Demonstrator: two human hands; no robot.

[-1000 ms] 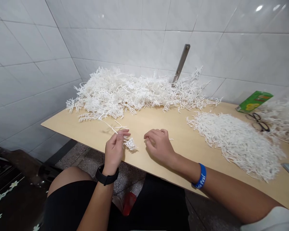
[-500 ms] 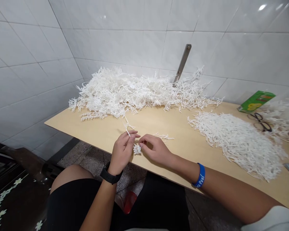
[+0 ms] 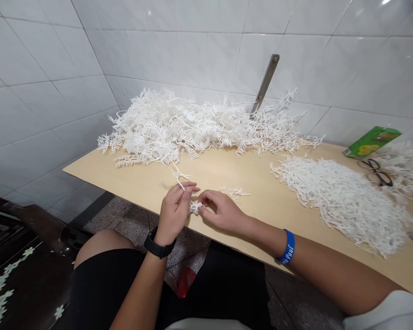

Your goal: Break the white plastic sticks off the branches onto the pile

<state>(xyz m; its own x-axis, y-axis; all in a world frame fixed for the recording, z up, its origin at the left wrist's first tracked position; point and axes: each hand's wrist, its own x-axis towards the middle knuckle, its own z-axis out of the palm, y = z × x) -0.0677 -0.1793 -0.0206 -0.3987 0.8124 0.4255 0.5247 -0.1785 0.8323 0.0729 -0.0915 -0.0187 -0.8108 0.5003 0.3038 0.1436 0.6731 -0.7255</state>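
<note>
My left hand (image 3: pixel 176 204) is closed on a white branched plastic sprig (image 3: pixel 195 207), pinching it near the table's front edge. One thin stem of it sticks out above the thumb, and its short branches show below the fingers. Close beside it, my right hand (image 3: pixel 220 210) has thumb and forefinger pinched together at the sprig's branches. What exactly lies between those fingertips is too small to tell. A few small loose white pieces (image 3: pixel 236 192) lie on the table just beyond my right hand.
A large heap of white branched sprigs (image 3: pixel 192 126) lies along the back wall. To the right is a flat pile of small white pieces (image 3: pixel 344 201). A green box (image 3: pixel 373 142), eyeglasses (image 3: pixel 376 172) and a metal bracket (image 3: pixel 265 85) stand or lie beyond on the wooden table (image 3: pixel 131 183).
My right fingertips have closed in on the sprig's branches, and the sprig has shifted slightly. The whole view has tilted a little; the piles look the same.
</note>
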